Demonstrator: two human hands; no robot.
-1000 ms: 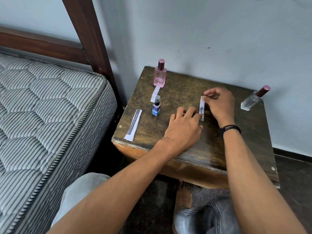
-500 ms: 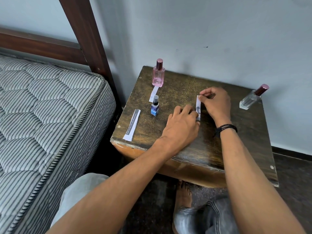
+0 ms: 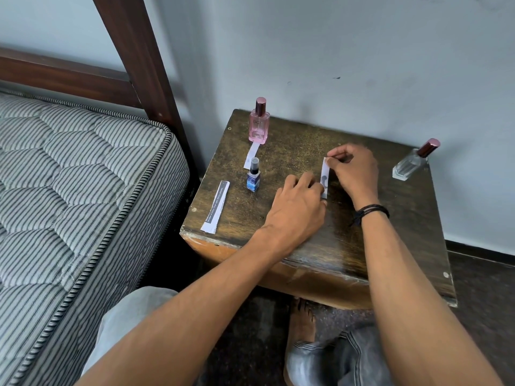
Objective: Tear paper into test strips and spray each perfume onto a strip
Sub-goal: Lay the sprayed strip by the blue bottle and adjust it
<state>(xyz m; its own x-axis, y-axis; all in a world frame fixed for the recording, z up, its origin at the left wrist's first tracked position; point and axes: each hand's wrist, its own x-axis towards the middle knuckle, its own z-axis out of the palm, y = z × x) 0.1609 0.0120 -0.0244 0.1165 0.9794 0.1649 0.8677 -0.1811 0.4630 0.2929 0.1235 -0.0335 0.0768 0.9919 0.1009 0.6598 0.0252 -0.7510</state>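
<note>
On the dark wooden table (image 3: 292, 151) lies a narrow white paper strip (image 3: 324, 174) between my hands. My right hand (image 3: 354, 169) pinches its far end with thumb and forefinger. My left hand (image 3: 299, 204) lies on the table, its fingertips pressing the strip's near part. A pink perfume bottle (image 3: 259, 125) stands at the back left with a small white strip (image 3: 250, 156) in front of it. A small blue spray bottle (image 3: 253, 176) stands near that strip. A clear bottle (image 3: 411, 162) with a dark red cap stands at the back right. A longer printed strip (image 3: 216, 208) lies near the table's left front corner.
A bed with a striped mattress (image 3: 69, 190) and a dark wooden post (image 3: 139, 59) stands close to the table's left side. A pale wall (image 3: 362, 51) runs right behind the table. My knees and a bare foot (image 3: 302, 327) are below the front edge.
My right hand's pinch on the strip's far end has shifted a little toward my left hand. The left hand stays pressed on the strip, and the bottles and other strips have not moved.
</note>
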